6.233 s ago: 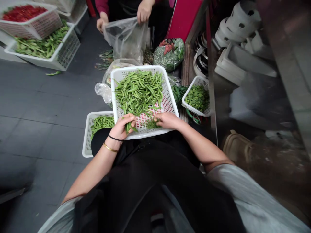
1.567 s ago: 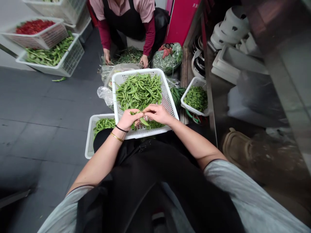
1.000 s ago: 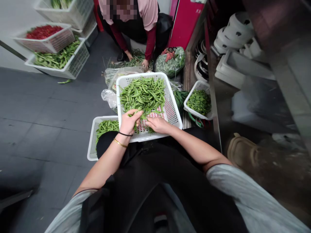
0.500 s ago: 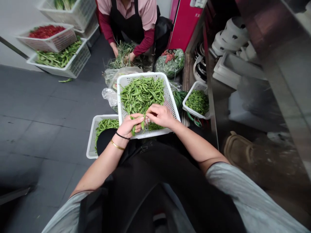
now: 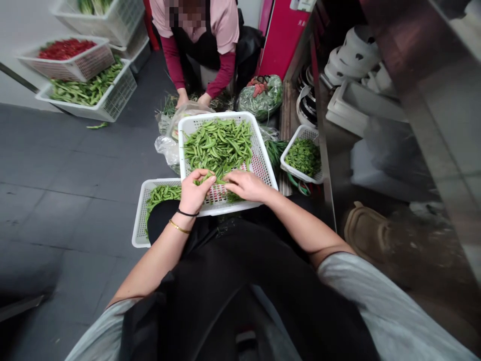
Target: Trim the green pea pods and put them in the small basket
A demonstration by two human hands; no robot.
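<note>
A white plastic basket (image 5: pixel 271 176) rests across my lap, with a pile of green pea pods (image 5: pixel 218 143) toward its far side. My left hand (image 5: pixel 194 191) is over the basket's near left corner, closed around a few pods, with thumb and forefinger together. Reaching in from the right, my right hand (image 5: pixel 248 186) has its fingertips at the end of a pod between the two hands. Its fingers are bent together there, and their undersides are hidden. Small green trimmings (image 5: pixel 233 196) lie below my right hand on the basket floor.
By my left leg stands a second basket of pods (image 5: pixel 162 193). A basket of leafy greens (image 5: pixel 303 156) is at right, beside a metal shelf edge (image 5: pixel 326 165). Across from me, a co-worker's hands (image 5: pixel 193 99) are at a plastic bag. Stacked vegetable baskets (image 5: pixel 116 98) stand far left.
My hands have moved slightly apart and my left hand has turned, its pods now higher over the basket. The co-worker's hands have moved from the grassy greens down to the plastic bag.
</note>
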